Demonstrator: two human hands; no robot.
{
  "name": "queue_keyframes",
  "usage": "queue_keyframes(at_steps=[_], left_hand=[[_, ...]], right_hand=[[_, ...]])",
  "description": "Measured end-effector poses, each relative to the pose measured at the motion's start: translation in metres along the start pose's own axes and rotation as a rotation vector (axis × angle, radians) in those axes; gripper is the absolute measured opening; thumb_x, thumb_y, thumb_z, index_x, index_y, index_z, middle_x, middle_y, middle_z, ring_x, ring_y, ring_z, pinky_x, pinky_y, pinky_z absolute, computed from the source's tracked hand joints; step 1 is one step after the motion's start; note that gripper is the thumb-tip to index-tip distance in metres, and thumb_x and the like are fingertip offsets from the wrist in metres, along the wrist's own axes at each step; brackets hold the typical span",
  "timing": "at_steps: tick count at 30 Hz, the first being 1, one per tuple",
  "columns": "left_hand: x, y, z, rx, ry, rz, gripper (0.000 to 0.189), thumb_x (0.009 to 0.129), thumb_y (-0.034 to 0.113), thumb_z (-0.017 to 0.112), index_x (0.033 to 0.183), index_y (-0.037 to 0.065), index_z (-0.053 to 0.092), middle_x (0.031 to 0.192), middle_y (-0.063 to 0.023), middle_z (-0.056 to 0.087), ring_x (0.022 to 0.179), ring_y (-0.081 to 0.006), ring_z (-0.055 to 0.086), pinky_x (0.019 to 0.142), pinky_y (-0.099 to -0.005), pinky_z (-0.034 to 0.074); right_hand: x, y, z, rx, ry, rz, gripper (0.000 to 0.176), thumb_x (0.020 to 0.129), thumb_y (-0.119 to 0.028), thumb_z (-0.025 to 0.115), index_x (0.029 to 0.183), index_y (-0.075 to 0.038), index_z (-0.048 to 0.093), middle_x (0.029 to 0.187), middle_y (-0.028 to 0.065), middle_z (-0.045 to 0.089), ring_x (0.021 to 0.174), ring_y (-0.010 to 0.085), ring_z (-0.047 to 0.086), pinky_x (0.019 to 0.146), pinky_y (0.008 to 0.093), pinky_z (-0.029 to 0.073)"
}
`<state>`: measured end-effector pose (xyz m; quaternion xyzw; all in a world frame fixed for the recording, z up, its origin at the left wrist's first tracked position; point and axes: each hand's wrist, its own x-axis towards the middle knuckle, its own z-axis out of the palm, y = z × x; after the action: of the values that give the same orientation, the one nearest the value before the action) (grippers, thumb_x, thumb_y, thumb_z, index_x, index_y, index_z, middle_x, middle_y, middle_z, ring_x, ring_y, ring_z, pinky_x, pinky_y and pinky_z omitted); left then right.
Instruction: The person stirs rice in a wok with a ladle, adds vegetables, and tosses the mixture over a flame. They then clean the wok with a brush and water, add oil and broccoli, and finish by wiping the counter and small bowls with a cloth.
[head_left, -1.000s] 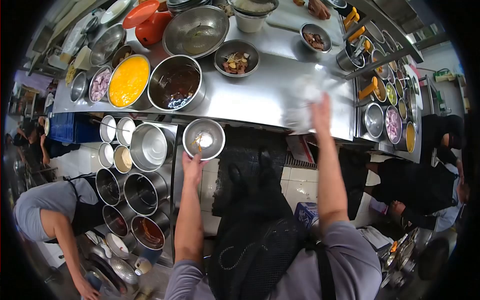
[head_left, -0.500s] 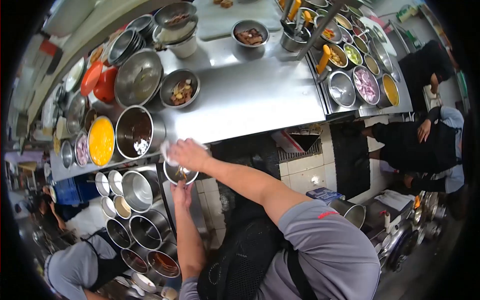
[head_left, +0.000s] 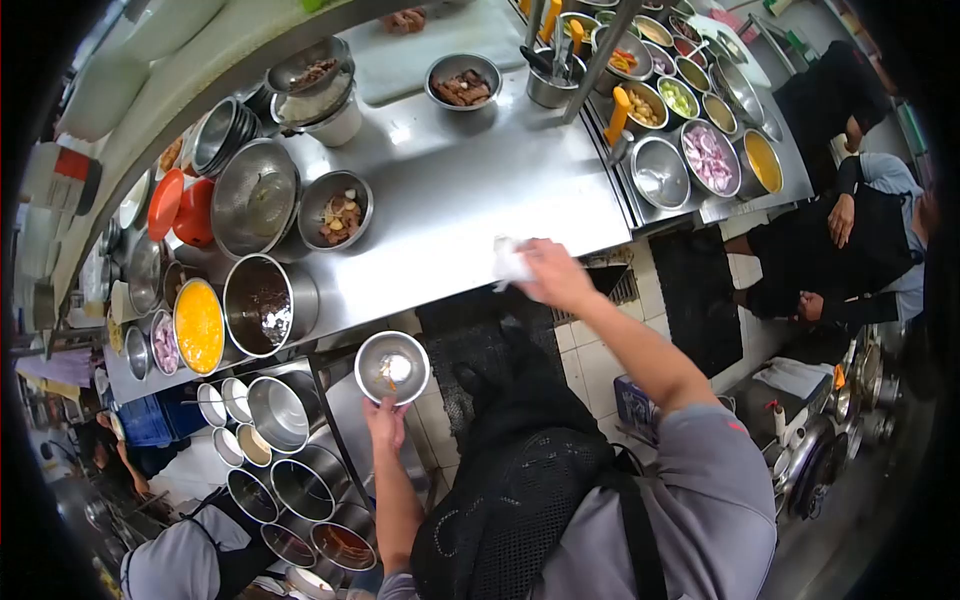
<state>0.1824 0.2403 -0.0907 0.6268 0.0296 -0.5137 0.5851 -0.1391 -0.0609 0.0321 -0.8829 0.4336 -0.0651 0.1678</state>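
A small metal bowl with a few scraps in it is held at its near rim by my left hand, beyond the front edge of the steel counter. My right hand, slightly blurred, is closed on a white cloth at the counter's front edge, well to the right of the bowl. Left of my hands on the counter are a pot of dark sauce and a container of yellow liquid. Behind them sits a bowl of meat pieces.
A cutting board and another meat bowl are at the back. Many ingredient bowls stand at the right. Co-workers stand at the right and lower left. Several pots are at the lower left.
My right hand has moved away from the bowl to the right with the white cloth. The bowl in my left hand shows more fully, slightly lower and to the right. The camera view has shifted.
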Motion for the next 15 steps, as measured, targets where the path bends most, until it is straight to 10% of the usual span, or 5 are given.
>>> queue_keyframes(at_steps=[6, 9, 15], left_hand=[[-0.006, -0.012, 0.027, 0.034, -0.072, -0.034, 0.044, 0.085, -0.009, 0.051, 0.126, 0.004, 0.039, 0.123, -0.0157, 0.053, 0.1, -0.0306, 0.063, 0.078, -0.0444, 0.059], [-0.007, -0.021, 0.039, 0.069, -0.09, -0.067, 0.045, 0.085, -0.006, 0.05, 0.125, 0.01, 0.038, 0.123, -0.0135, 0.053, 0.099, -0.0275, 0.063, 0.078, -0.0414, 0.059], [-0.013, -0.022, 0.055, 0.134, -0.157, -0.057, 0.044, 0.086, -0.007, 0.049, 0.126, 0.006, 0.036, 0.123, -0.0158, 0.052, 0.101, -0.031, 0.064, 0.079, -0.0448, 0.059]], right_hand=[[-0.012, 0.089, -0.049, -0.06, 0.665, 0.524, 0.059, 0.088, -0.022, 0.066, 0.137, -0.004, 0.041, 0.12, 0.0221, 0.049, 0.098, 0.0441, 0.059, 0.082, 0.0498, 0.051], [-0.001, 0.107, -0.028, -0.122, 0.475, 0.701, 0.06, 0.085, -0.019, 0.068, 0.137, -0.004, 0.041, 0.12, 0.0214, 0.05, 0.104, 0.0444, 0.057, 0.085, 0.0493, 0.049], [-0.005, 0.117, -0.016, 0.007, 0.588, 0.434, 0.051, 0.081, -0.015, 0.068, 0.127, -0.004, 0.049, 0.118, 0.0216, 0.051, 0.1, 0.0444, 0.055, 0.086, 0.0504, 0.047]])
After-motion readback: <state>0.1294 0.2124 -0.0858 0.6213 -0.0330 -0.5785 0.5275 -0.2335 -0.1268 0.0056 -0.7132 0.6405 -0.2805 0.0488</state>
